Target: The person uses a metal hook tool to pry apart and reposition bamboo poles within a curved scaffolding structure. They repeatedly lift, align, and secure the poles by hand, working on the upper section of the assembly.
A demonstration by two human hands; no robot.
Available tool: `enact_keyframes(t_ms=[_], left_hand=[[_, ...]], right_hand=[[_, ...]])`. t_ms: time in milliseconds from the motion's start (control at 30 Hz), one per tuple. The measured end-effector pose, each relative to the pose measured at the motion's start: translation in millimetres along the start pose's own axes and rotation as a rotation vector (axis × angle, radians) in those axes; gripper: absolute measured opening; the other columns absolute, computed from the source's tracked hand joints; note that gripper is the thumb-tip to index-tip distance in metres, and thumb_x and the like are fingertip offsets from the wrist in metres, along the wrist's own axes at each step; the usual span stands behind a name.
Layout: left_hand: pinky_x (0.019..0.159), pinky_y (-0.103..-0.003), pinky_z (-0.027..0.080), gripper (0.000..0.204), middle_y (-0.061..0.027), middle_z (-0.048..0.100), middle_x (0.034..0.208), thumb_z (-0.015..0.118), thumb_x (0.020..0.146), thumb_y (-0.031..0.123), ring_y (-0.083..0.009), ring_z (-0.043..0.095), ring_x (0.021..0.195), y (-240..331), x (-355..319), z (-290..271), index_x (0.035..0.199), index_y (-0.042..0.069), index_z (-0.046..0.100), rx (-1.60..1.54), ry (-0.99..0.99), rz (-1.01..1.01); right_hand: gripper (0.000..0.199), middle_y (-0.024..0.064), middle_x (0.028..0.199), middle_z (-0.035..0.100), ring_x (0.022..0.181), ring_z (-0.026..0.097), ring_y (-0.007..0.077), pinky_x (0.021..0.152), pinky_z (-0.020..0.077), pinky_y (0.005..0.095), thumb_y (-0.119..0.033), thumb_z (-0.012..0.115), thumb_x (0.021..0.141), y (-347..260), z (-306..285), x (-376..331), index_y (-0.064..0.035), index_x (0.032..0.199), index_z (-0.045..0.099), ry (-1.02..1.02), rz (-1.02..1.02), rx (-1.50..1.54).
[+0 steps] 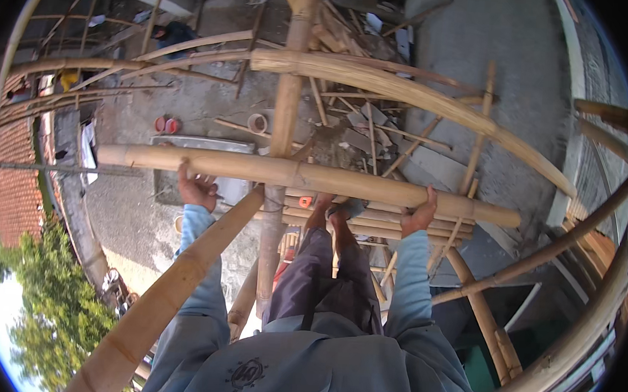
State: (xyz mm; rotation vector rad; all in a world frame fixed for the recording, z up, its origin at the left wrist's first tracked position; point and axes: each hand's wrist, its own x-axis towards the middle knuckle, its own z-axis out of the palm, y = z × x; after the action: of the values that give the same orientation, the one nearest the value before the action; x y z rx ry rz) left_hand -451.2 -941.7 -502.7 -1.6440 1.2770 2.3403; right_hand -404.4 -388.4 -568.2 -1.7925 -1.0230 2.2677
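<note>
A thick, pale bamboo pole (pixel 258 167) lies crosswise in front of me, passing a vertical bamboo post (pixel 274 226). At its left part, my left hand (pixel 199 190) is turned palm up, one digit pressed against the pole and the other fingers curled just below it. Toward the right end, my right hand (pixel 420 215) grips the same pole, its fingers partly hidden behind it. Close to my left forearm a slanting bamboo pole (pixel 170 280) rises to the post. My feet (pixel 331 210) stand on several bamboo poles (pixel 378 219) laid side by side.
Beyond the held pole, another horizontal bamboo pole (pixel 380 88) crosses the post. Far below are a concrete floor (pixel 119 219), scattered rubble (pixel 365 138), a bucket (pixel 258 123) and a shallow rectangular trough (pixel 208 145). Bamboo poles (pixel 543 256) slant at the right; a tiled roof (pixel 14 168) stands left.
</note>
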Motion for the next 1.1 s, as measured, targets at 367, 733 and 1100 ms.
enact_keyframes(t_ms=[367,733,1100], left_hand=[[0.065,-0.042,0.052,0.055,-0.0179,0.066,0.097,0.078,0.08,0.043,-0.0277,0.064,0.077,14,33,-35,0.115,0.001,0.069,-0.038,0.321,0.277],[0.053,-0.024,0.049,0.051,-0.0079,0.072,0.119,0.076,0.092,0.039,-0.0133,0.068,0.088,-57,-5,-64,0.132,0.01,0.063,0.353,-0.133,-0.02],[0.089,-0.046,0.057,0.065,-0.0207,0.06,0.138,0.073,0.088,0.043,-0.0305,0.062,0.121,-60,55,-149,0.14,0.009,0.055,0.181,-0.088,-0.003]], right_hand=[[0.068,0.0202,0.12,0.065,0.112,0.065,0.0355,0.089,0.0565,0.0589,-0.035,0.084,0.078,-61,-79,9,0.0065,0.125,0.057,0.382,-0.129,-0.136],[0.065,0.0209,0.126,0.064,0.11,0.068,0.0386,0.096,0.0557,0.0637,-0.032,0.08,0.083,-176,-145,69,0.004,0.131,0.053,0.546,-0.089,-0.332],[0.06,0.0199,0.114,0.069,0.094,0.074,0.0365,0.084,0.0632,0.0568,-0.031,0.081,0.082,-263,-196,110,0.0017,0.126,0.056,0.577,-0.109,-0.466]])
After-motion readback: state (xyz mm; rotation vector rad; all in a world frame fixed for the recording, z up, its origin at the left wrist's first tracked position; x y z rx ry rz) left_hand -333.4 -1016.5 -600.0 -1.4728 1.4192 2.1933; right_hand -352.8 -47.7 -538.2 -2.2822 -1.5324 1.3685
